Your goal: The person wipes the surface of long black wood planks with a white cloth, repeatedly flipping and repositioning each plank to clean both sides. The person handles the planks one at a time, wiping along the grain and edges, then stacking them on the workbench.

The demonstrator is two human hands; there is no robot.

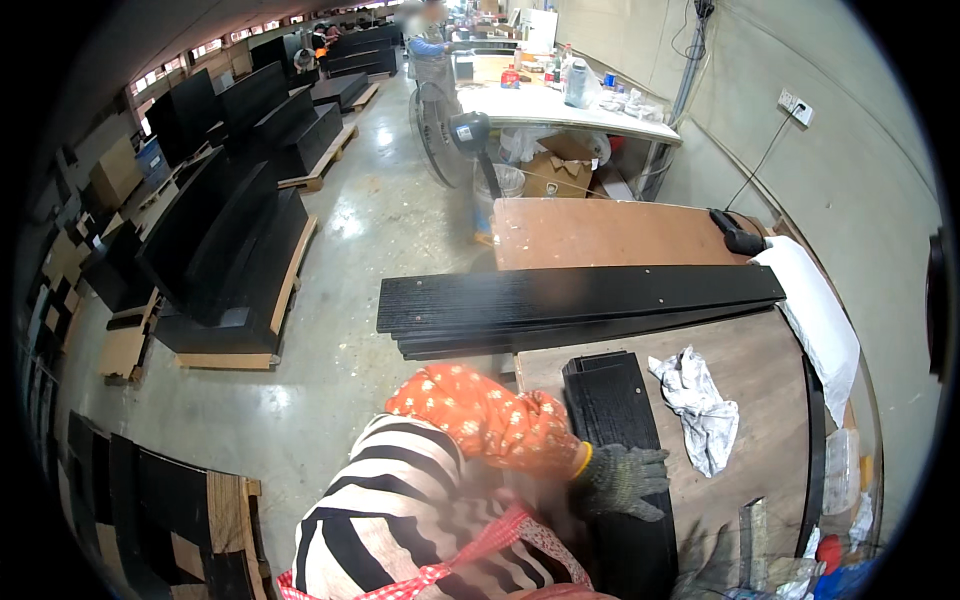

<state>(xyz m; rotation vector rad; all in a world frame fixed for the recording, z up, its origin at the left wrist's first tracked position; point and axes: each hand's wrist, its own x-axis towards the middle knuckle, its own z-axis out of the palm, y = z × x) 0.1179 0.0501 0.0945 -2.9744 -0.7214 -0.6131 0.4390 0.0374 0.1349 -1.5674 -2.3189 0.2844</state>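
Note:
My left hand (622, 482), in a grey knitted glove with a yellow cuff, lies palm down across a short stack of black wood-grain boards (612, 410). Its fingers are stretched out to the right and the thumb is apart, so it is open. An orange floral sleeve covers that forearm. My right hand is not in view. Beyond the short stack, several long black boards (560, 292) lie crosswise, their left ends jutting past the worktable (740, 360). A crumpled white rag (698, 408) lies right of the short stack.
A black-handled tool (738, 236) and a white sack (815, 310) are by the wall. A fan (440, 135) stands beside a cluttered white table (540, 100); a person (430, 55) is behind it. Pallets with black panels (230, 270) line the left floor.

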